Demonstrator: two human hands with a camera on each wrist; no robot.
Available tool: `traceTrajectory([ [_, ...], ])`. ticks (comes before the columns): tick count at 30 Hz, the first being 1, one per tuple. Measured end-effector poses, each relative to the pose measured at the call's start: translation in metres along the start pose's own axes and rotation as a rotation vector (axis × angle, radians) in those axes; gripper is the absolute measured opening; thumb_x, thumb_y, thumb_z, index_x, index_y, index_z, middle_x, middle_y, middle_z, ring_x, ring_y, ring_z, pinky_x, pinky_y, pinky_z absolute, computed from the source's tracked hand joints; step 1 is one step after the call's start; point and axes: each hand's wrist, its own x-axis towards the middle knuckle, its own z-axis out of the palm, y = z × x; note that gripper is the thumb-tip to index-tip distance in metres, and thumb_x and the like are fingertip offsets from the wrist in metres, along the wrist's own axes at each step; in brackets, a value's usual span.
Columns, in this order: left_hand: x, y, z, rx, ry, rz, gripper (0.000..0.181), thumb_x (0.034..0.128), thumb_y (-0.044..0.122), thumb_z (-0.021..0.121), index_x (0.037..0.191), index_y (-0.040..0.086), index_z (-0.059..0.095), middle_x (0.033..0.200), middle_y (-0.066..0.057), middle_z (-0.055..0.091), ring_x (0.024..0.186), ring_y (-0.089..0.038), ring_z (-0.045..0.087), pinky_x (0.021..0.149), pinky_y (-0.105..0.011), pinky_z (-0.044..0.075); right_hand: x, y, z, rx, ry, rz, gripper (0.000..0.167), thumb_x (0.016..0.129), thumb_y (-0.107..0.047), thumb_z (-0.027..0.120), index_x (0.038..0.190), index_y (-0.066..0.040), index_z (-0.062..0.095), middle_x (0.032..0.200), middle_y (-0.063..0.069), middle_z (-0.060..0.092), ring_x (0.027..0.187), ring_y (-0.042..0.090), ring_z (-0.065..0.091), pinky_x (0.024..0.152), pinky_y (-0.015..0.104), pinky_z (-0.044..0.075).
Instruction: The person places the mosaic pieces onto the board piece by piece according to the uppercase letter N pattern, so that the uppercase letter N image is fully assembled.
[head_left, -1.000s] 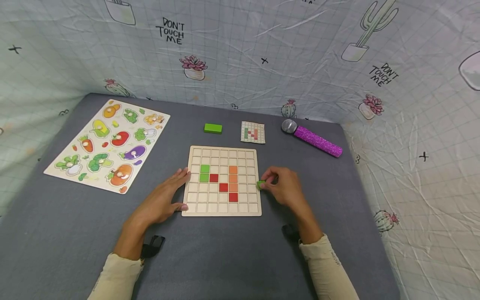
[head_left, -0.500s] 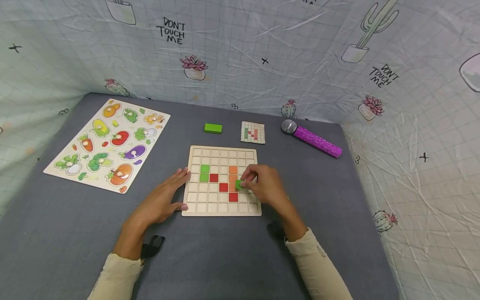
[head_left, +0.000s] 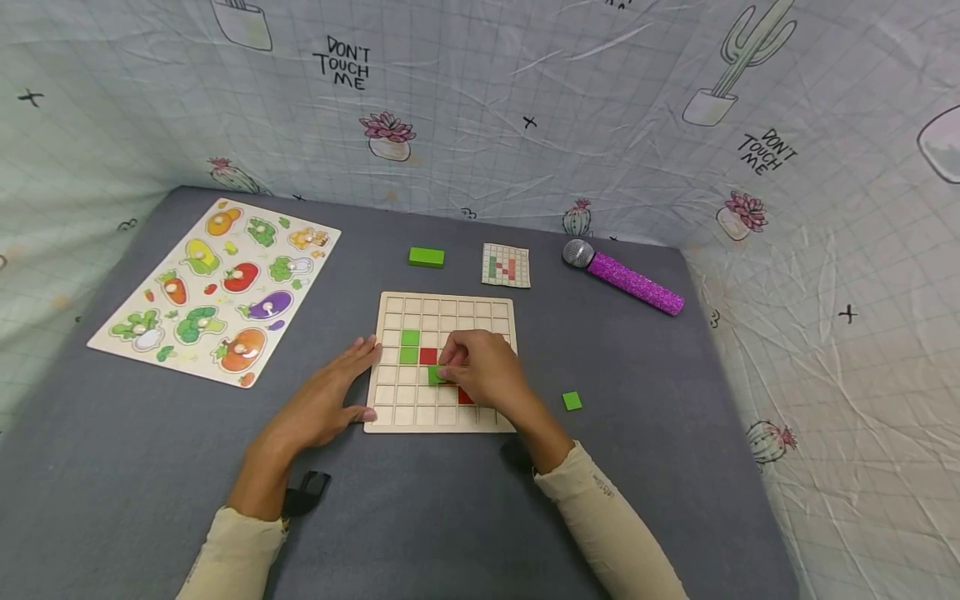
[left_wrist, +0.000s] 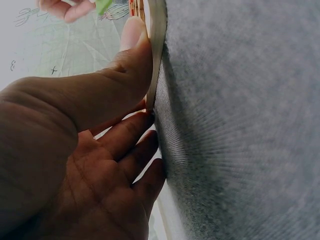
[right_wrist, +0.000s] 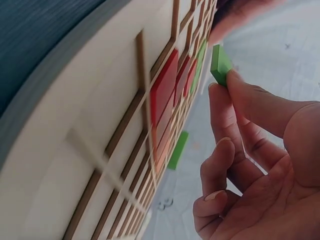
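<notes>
My right hand (head_left: pixel 487 371) pinches a small green square tile (head_left: pixel 435 376) between thumb and fingertips, above the middle of a wooden grid board (head_left: pixel 397 414). In the right wrist view, the held tile (right_wrist: pixel 219 65) is tilted and apart from the board. My left hand (head_left: pixel 322 404) rests along the board's left edge, its fingers extended and the thumb (left_wrist: pixel 132 37) touching the rim. On the board lie two green tiles (head_left: pixel 409 337) and a red tile (head_left: pixel 428 356). Another red tile (head_left: pixel 465 396) is partly covered by my right hand, which hides the orange tiles in the head view.
A loose green tile (head_left: pixel 572 401) lies right of the board. Behind the board are a green block (head_left: pixel 426 257), a small printed pattern card (head_left: pixel 506 265) and a purple glittery microphone (head_left: pixel 630 279). A vegetable puzzle board (head_left: pixel 213 292) lies at the left.
My right hand has moved left from the board's right edge to over its middle, carrying the green tile. The loose green tile at right has come into view. My left hand stays put.
</notes>
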Motion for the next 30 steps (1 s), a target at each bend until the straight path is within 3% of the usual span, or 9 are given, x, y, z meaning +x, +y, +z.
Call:
traceTrajectory([
  [15,0.000,-0.001,-0.001,0.005,0.004,0.024,0.093,0.0838,0.007,0.088,0.162,-0.002,0.038,0.173,-0.022,0.031,0.162,-0.046,0.026,0.127,-0.065,0.027,0.019,-0.023,0.028,-0.125,0.022,-0.019,0.023,0.082,-0.017,0.093,0.076,-0.022,0.072,0.065,-0.010,0.064,0.064,0.007,0.058,0.058,0.025,0.043],
  [25,-0.001,0.000,0.000,0.005,0.007,0.016,0.093,0.0836,0.007,0.088,0.162,-0.002,0.039,0.174,-0.020,0.030,0.162,-0.045,0.025,0.127,-0.065,0.027,0.025,-0.026,0.039,-0.259,0.027,-0.036,0.023,0.084,-0.024,0.092,0.075,-0.025,0.071,0.066,-0.010,0.063,0.063,0.007,0.056,0.056,0.023,0.042],
  [30,-0.001,-0.001,0.000,0.008,0.008,0.018,0.094,0.0831,0.007,0.089,0.162,-0.002,0.039,0.174,-0.020,0.031,0.162,-0.045,0.026,0.126,-0.065,0.028,0.025,-0.026,0.039,-0.262,0.007,-0.024,0.021,0.085,-0.023,0.091,0.076,-0.025,0.072,0.068,-0.011,0.064,0.067,0.007,0.057,0.056,0.023,0.043],
])
